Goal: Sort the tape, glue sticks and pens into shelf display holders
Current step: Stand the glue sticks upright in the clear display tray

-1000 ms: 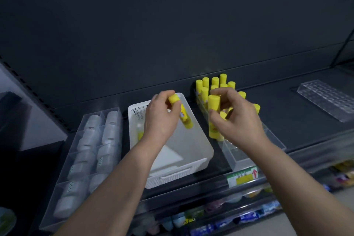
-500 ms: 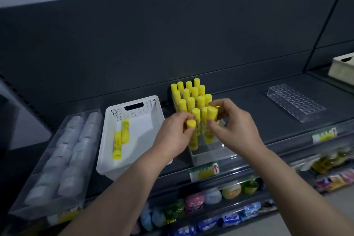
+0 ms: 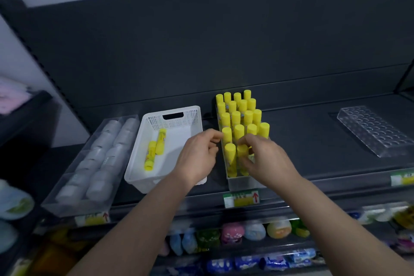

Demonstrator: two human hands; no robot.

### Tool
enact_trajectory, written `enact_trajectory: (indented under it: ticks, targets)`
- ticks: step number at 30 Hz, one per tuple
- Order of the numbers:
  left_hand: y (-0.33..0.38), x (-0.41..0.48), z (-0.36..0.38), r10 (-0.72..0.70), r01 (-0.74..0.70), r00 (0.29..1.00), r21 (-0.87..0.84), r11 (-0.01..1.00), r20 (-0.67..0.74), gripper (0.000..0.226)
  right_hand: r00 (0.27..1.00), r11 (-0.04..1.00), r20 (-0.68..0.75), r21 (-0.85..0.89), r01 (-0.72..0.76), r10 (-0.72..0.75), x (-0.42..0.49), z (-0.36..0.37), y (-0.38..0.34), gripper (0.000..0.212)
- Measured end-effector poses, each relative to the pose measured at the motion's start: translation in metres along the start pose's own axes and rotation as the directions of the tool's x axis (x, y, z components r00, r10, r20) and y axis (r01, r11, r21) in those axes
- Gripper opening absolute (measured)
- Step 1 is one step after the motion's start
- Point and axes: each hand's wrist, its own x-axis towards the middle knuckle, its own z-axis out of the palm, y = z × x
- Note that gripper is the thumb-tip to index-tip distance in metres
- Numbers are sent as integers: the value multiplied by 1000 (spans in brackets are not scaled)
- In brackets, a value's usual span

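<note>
Your two hands are close together at the front of the clear glue-stick holder (image 3: 244,182), which sits mid-way along the dark shelf (image 3: 302,141). Your right hand (image 3: 268,161) is over the holder's front right part, fingers curled down round a yellow glue stick (image 3: 243,152) in the front row. The thumb is hidden, so I cannot tell how firm that grip is. Just left of it, a second front-row stick (image 3: 230,159) stands upright on its own.

Your left hand (image 3: 198,158) hangs just left of the holder, fingers loosely curled with nothing in them. Its fingertips are right up against an upright stick in the row behind. Behind the front row, the packed glue sticks (image 3: 243,116) stand caps up in rows of four, filling the holder to the back.

The white basket (image 3: 143,172) sits just beside the holder on your left. Two loose glue sticks (image 3: 161,141) lie flat in it, side by side, near its left wall. Further left, the clear tape tray (image 3: 76,205) holds two rows of white tape rolls (image 3: 100,154). Well off to your right on the same shelf lies the clear pen holder (image 3: 371,132) with its grid of round holes.

Price tags (image 3: 242,198) run along the shelf edge. Colourful goods (image 3: 253,231) line the shelf below, too blurred to name.
</note>
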Motion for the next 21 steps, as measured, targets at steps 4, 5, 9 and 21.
enact_trajectory:
  ticks: [4, 5, 9, 21]
  targets:
    - [-8, -2, -10, -57, 57, 997, -1, 998, -59, 36, 1000, 998, -27, -68, 13, -14, -1, -2, 0, 38]
    - [-11, -1, -12, -72, 72, 995, -2, 997, -65, 36, 997, 995, -65, -95, 30, -37, 0, -4, -2, 40]
    - [-18, 0, -27, -114, 116, 987, 9, 993, -113, 34, 929, 970, -298, -165, 178, -221, 8, -11, -17, 29]
    - [-108, 9, -111, -258, 302, 950, 309, 902, -174, 32, 966, 959, -50, -141, 245, -254, 65, 51, -105, 24]
